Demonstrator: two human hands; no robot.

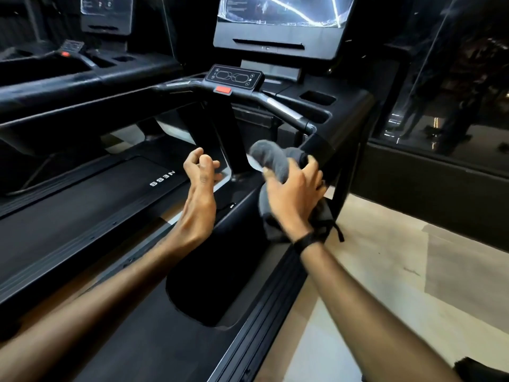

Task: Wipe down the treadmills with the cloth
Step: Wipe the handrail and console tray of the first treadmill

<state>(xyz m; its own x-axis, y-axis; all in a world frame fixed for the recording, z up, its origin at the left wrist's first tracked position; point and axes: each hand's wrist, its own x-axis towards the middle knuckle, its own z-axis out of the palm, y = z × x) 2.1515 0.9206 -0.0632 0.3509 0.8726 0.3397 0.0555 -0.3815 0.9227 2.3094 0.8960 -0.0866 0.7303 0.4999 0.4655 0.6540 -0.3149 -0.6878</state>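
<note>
A black treadmill (278, 106) stands right in front of me, with a control panel (234, 77), a red stop button (223, 90) and a screen (281, 12) above. My right hand (292, 191) grips a grey cloth (268, 158) bunched against the treadmill's right upright, just below the right handlebar (289, 111). My left hand (199, 188) hovers in the air over the belt (154, 340), fingers loosely curled, holding nothing.
A second black treadmill (68, 86) stands to the left, with its own belt (82, 205) and console. A beige floor (385, 271) runs along the right side. A dark glass wall (446, 92) rises beyond it.
</note>
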